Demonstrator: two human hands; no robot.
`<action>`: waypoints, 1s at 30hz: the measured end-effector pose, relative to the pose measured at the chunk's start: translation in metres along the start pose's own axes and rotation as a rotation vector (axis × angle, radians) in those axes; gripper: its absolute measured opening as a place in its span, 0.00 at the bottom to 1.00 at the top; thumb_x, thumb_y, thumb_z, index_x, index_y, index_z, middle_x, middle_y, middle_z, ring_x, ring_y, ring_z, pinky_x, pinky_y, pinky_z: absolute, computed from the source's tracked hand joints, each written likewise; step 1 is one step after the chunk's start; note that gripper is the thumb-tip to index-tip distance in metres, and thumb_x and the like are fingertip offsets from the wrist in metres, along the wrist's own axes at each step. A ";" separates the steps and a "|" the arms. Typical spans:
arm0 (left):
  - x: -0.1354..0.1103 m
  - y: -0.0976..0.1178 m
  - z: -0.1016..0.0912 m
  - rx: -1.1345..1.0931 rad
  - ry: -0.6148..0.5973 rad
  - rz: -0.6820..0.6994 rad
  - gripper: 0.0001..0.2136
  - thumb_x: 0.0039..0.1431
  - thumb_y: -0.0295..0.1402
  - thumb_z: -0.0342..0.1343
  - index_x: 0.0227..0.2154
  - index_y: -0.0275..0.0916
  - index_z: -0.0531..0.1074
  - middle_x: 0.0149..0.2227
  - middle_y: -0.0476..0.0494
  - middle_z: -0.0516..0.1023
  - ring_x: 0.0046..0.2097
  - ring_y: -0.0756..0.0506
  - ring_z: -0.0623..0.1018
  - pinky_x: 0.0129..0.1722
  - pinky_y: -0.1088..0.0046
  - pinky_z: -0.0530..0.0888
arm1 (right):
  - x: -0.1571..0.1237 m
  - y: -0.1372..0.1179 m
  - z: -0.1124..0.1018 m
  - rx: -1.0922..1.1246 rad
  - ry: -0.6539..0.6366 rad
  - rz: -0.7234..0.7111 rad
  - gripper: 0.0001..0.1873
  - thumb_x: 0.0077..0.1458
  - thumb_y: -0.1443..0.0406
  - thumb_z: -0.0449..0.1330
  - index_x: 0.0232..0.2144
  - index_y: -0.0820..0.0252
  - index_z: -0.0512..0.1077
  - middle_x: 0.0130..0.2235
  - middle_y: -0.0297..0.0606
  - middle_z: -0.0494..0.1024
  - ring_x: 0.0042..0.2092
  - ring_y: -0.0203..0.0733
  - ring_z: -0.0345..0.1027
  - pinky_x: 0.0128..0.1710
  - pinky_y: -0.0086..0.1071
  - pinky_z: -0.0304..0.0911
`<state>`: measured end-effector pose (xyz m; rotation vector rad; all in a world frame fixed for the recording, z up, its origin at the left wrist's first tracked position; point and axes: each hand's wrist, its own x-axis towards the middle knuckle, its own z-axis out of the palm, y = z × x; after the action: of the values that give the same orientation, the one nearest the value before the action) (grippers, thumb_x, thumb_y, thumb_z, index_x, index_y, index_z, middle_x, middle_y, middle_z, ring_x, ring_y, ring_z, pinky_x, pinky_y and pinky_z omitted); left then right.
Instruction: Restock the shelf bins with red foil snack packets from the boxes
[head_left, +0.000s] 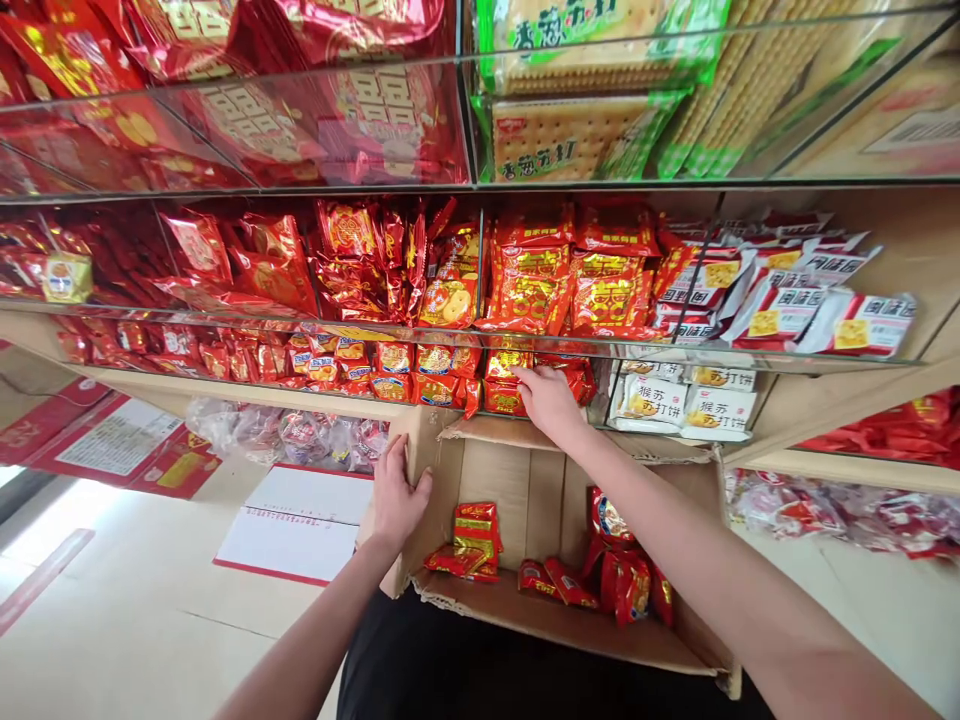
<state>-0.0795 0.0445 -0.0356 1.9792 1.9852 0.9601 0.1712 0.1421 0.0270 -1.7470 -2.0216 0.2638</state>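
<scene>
Bare forearms (697,545) are slanting inward: the left hand (401,490) is resting on smooth pale wood (421,440), fingers half-curled; a ragged cardboard box (525,617) is holding crinkled packets (478,535); the right hand (553,405) is touching glossy red pouches (504,398) above — gripping or not, I can't tell.

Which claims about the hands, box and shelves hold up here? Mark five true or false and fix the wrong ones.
1. The right hand is at red-and-gold packets in the lowest shelf row. True.
2. The left hand is inside the cardboard box. False: it is outside, at the box's left.
3. White packets lie in the lowest row, right of the right hand. True.
4. The box contains only white packs. False: the loose packs seen in it are mainly red.
5. The green-edged cracker packs lie in the lowest row. False: they are at the top of the view.
</scene>
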 end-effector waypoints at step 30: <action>0.000 -0.003 -0.001 -0.013 0.007 -0.021 0.26 0.50 0.31 0.51 0.54 0.38 0.53 0.53 0.38 0.61 0.55 0.40 0.61 0.54 0.56 0.61 | 0.034 -0.005 0.011 -0.414 0.159 -0.033 0.20 0.60 0.61 0.40 0.37 0.64 0.69 0.26 0.47 0.75 0.31 0.47 0.69 0.30 0.34 0.55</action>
<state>-0.0822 0.0440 -0.0364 1.9466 1.9946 0.9737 0.1586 0.1755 0.0265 -1.8967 -2.0899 -0.3189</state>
